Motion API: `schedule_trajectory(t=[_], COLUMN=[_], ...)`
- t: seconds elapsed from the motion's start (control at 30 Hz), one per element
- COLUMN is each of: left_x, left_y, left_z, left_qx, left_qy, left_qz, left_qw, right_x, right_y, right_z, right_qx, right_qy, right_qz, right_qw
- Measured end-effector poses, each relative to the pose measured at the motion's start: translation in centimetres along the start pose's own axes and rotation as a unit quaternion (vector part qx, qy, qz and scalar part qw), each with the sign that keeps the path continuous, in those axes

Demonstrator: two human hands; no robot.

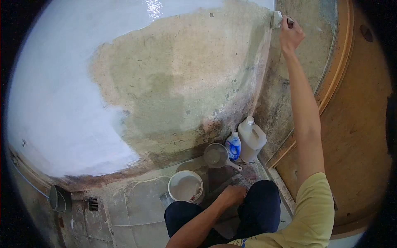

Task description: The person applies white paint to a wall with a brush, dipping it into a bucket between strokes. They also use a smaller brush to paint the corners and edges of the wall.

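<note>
My right hand [292, 34] is raised at the end of a stretched arm, its fingers closed around a paintbrush [277, 20]. The brush head is coated white and touches the wall corner near the top. White wet-looking paint [62, 103] covers the left and upper parts of the wall, around a stained bare patch [165, 87]. Low between my knees, my left hand [234, 195] is curled into a fist against the right knee, and nothing shows in it. Close by on the floor stands a white bucket [170, 180] with pale liquid in it.
A dipper [215, 156] with a handle, a blue-and-white bottle [233, 147] and a large jug [252, 140] crowd the corner. A brown door [351, 136] with a wooden frame is at right. A dark pail [59, 199] and a floor drain [93, 204] are at lower left.
</note>
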State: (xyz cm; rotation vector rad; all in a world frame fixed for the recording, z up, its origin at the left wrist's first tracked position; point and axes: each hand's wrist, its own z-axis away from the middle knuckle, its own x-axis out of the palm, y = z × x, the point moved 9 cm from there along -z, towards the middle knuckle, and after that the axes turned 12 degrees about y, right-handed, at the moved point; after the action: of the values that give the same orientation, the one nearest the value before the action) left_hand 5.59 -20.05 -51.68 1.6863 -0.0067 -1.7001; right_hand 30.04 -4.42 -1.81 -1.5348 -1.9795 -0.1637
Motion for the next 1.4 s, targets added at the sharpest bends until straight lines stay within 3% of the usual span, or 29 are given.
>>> schedule_trajectory(t=[0.17, 0.23, 0.33, 0.37, 0.53, 0.7, 0.9, 1.07, 1.13, 1.23, 1.4], left_x=[-0.1, 0.4, 0.4, 0.6, 0.2, -1.5, -1.0, -0.7, -1.1, -1.5, -0.9], left_y=[0.2, -0.3, -0.2, -0.2, 0.4, 1.7, 0.4, 0.0, 0.5, 0.7, 0.7], left_z=[0.2, -0.5, -0.6, -0.7, -0.7, 0.4, 0.5, 0.6, 0.4, 0.6, 0.1], left_qx=[0.003, -0.007, 0.004, 0.005, -0.022, -0.03, -0.012, 0.013, 0.05, 0.005, 0.013], left_qy=[-0.022, 0.018, 0.022, 0.022, -0.048, -0.049, -0.002, 0.009, 0.067, -0.008, 0.002], left_qz=[-0.007, 0.018, 0.008, 0.007, 0.018, -0.001, -0.017, -0.029, -0.035, -0.021, -0.008], left_qw=[1.0, 1.0, 1.0, 1.0, 0.998, 0.998, 1.0, 0.999, 0.996, 1.0, 1.0], right_x=[0.6, 0.7, 1.0, 0.8, 1.8, 1.0, -2.1, -2.5, -2.5, -1.9, -0.6], right_y=[-0.7, -1.8, -2.7, -3.7, -8.4, -12.1, -8.7, -2.5, -1.6, -1.2, -0.2], right_z=[1.1, 1.5, 3.0, 3.5, 6.9, 8.5, 4.8, 0.1, -0.6, -0.8, -0.6], right_qx=[0.018, -0.028, 0.011, -0.007, -0.031, -0.043, -0.072, 0.012, -0.007, -0.019, -0.032], right_qy=[0.0, 0.022, 0.026, 0.041, -0.026, -0.01, 0.069, 0.05, 0.036, 0.012, 0.017], right_qz=[-0.032, -0.02, -0.077, -0.039, 0.025, -0.043, -0.024, -0.051, -0.031, -0.02, -0.016], right_qw=[0.999, 0.999, 0.997, 0.998, 0.999, 0.998, 0.995, 0.997, 0.999, 1.0, 0.999])
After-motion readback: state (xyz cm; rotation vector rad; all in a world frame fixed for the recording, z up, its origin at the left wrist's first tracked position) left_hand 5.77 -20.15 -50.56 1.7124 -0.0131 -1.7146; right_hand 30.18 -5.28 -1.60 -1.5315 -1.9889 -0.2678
